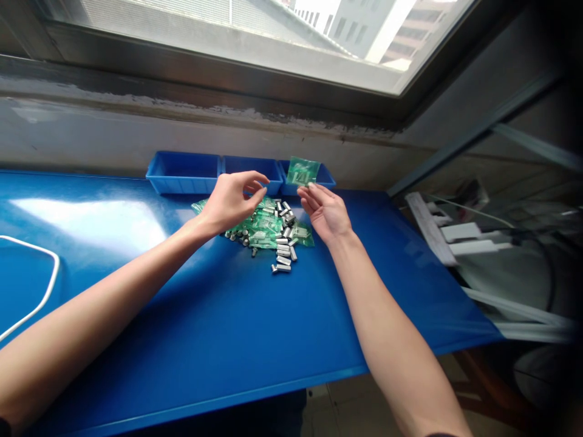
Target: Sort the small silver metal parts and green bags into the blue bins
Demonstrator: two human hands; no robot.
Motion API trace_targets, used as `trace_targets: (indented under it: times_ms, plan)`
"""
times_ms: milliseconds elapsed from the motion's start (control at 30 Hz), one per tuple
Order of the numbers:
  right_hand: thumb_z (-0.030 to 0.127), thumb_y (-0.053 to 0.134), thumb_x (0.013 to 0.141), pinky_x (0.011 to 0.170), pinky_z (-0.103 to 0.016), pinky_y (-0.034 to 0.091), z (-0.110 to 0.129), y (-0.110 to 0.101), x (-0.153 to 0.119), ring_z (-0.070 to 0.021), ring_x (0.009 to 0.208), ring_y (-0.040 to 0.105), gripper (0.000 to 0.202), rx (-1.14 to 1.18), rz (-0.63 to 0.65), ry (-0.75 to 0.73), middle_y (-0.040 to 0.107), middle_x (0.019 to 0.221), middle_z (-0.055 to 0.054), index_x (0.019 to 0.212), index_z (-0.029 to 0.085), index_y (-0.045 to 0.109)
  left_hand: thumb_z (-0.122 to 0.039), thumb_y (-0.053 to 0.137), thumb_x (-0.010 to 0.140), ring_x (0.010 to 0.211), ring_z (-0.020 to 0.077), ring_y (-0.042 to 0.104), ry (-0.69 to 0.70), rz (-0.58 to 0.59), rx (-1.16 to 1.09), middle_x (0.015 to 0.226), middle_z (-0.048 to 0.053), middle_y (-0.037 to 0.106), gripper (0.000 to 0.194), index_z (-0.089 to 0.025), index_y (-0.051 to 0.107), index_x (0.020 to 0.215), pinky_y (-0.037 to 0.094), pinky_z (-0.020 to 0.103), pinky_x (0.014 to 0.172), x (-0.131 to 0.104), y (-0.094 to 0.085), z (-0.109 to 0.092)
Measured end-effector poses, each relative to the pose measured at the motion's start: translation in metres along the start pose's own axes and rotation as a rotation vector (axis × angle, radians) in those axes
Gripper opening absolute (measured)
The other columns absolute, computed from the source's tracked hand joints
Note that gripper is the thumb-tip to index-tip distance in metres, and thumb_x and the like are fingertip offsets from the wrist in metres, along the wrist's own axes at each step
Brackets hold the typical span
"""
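My right hand pinches a small green plastic bag by its lower edge and holds it up in front of the right-hand blue bin. Small pale pieces show faintly through the bag. My left hand hovers over the left side of a pile, thumb and fingers curved and apart, with nothing visible between them. Below both hands lies the pile of green plastic bags, mixed with short silver metal cylinders. Part of the pile is hidden behind my left hand.
Three blue bins, the left one widest in view, stand in a row against the wall. A white cable curves over the blue table at left. To the right stands a metal frame with white parts. A window is above.
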State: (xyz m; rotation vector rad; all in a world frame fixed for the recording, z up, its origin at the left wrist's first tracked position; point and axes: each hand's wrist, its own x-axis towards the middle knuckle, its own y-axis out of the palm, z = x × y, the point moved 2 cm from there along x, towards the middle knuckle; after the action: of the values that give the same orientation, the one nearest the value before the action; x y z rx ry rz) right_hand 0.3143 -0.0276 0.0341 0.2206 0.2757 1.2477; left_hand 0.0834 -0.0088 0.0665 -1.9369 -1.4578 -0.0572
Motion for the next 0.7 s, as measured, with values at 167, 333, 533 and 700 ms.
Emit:
trace_targets:
  times_ms: [167, 333, 533, 700]
  plan:
    - [0.021, 0.078, 0.084, 0.09, -0.024, 0.064, 0.0, -0.002, 0.003, -0.0177, 0.115, 0.077, 0.014, 0.025, 0.029, 0.024, 0.083, 0.111, -0.001, 0.096, 0.025, 0.073, -0.034, 0.063, 0.093, 0.122, 0.0313, 0.071, 0.167, 0.26, 0.348, 0.128, 0.012, 0.076, 0.036, -0.017, 0.079, 0.121, 0.054, 0.042, 0.111, -0.004, 0.006, 0.007]
    - [0.024, 0.075, 0.084, 0.076, -0.023, 0.063, 0.003, -0.001, -0.003, -0.016, 0.096, 0.079, 0.013, -0.044, 0.092, 0.025, 0.084, 0.105, -0.001, 0.097, 0.025, 0.077, -0.031, 0.058, 0.098, 0.129, 0.0316, 0.067, 0.232, 0.354, 0.488, 0.131, 0.013, 0.075, 0.039, -0.018, 0.075, 0.13, 0.053, 0.042, 0.112, -0.007, 0.014, 0.011]
    - [0.03, 0.082, 0.076, 0.063, -0.021, 0.056, 0.005, -0.001, -0.005, -0.0129, 0.077, 0.074, 0.018, -0.092, 0.121, 0.034, 0.083, 0.092, 0.0, 0.093, 0.025, 0.08, -0.012, 0.058, 0.091, 0.126, 0.0309, 0.071, 0.158, 0.333, 0.498, 0.133, 0.013, 0.074, 0.046, -0.018, 0.074, 0.134, 0.055, 0.037, 0.108, -0.007, 0.015, 0.01]
    - [0.03, 0.082, 0.074, 0.063, -0.021, 0.055, 0.006, 0.0, -0.006, -0.0129, 0.076, 0.072, 0.018, -0.094, 0.114, 0.035, 0.082, 0.09, 0.0, 0.091, 0.025, 0.08, -0.006, 0.051, 0.092, 0.11, 0.0291, 0.077, 0.25, 0.281, 0.601, 0.121, 0.013, 0.079, 0.051, -0.02, 0.072, 0.136, 0.06, 0.033, 0.091, -0.008, 0.015, 0.007]
